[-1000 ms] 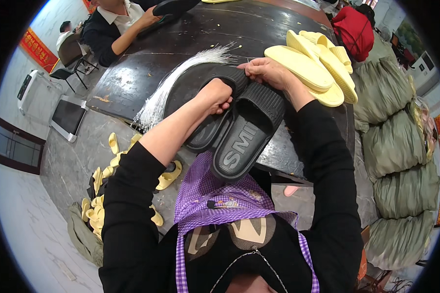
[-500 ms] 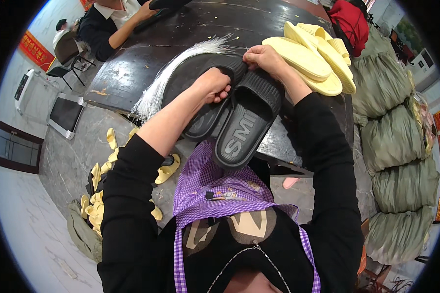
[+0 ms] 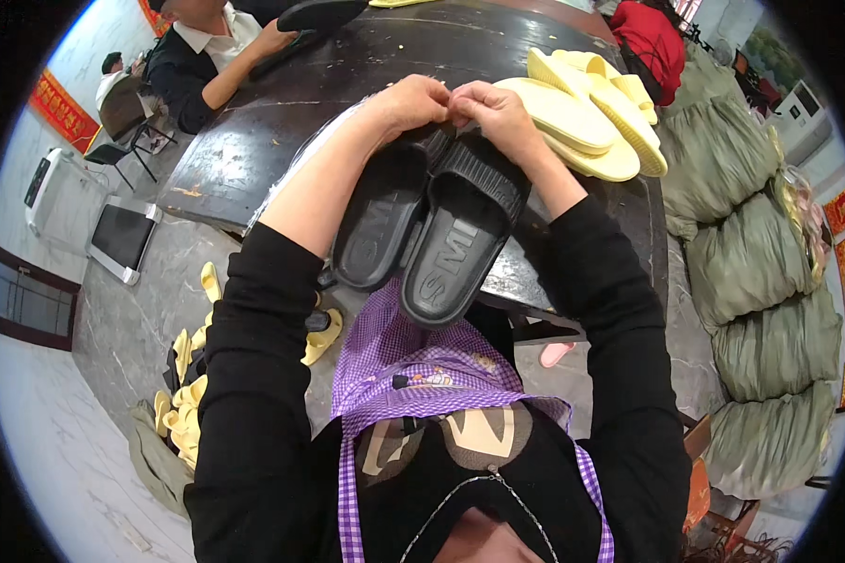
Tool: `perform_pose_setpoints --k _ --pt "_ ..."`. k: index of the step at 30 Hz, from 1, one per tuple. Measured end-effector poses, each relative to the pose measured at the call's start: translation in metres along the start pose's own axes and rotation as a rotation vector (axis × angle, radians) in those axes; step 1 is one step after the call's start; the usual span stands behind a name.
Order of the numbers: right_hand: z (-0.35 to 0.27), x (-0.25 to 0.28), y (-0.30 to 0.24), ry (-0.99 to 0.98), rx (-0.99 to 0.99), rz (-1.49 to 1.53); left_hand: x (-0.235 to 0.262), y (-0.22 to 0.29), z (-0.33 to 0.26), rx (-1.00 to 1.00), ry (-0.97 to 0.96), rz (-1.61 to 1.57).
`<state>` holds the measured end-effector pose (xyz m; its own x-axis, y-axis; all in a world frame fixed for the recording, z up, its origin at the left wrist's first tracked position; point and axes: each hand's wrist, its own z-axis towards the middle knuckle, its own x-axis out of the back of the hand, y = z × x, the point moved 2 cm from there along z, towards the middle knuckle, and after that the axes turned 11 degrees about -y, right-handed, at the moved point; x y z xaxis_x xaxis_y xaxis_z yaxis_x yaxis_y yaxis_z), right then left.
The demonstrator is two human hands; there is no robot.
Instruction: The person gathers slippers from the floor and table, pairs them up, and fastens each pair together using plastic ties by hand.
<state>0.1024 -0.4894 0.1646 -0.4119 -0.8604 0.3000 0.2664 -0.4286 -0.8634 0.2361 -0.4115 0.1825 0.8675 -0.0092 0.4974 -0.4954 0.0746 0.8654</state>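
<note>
Head view: left hand (image 3: 409, 103) and right hand (image 3: 494, 116) pinch something unclear—probably light, springy black slides (image 3: 453, 258), best held by straps (image 3: 483, 174), overhang the table's near edge (image 3: 537, 298).

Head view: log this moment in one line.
left hand, right hand: fingertips close together | black slippers: side by side | yellow slippers: on table, at right
</note>
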Motion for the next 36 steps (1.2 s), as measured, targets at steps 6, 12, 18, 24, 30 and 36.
perform_pose_setpoints --k 6,12,18,24,30,36 --pt "-0.011 -0.006 0.007 0.014 -0.055 -0.004 -0.010 -0.027 0.006 0.212 -0.105 -0.026" --pt "-0.030 0.000 0.003 0.098 -0.254 0.066 -0.021 -0.034 -0.001 0.219 -0.064 -0.303" --pt "-0.042 -0.002 -0.003 0.068 -0.295 0.042 -0.022 -0.021 -0.009 0.162 -0.047 -0.458" --pt "-0.038 -0.010 -0.004 0.133 -0.303 -0.144 -0.024 -0.022 -0.011 0.142 -0.034 -0.515" --pt "-0.036 -0.012 -0.003 0.130 -0.355 -0.325 -0.025 -0.020 -0.013 0.125 -0.021 -0.514" --pt "-0.036 -0.012 0.003 0.137 -0.352 -0.260 -0.025 -0.026 -0.011 0.125 -0.043 -0.505"
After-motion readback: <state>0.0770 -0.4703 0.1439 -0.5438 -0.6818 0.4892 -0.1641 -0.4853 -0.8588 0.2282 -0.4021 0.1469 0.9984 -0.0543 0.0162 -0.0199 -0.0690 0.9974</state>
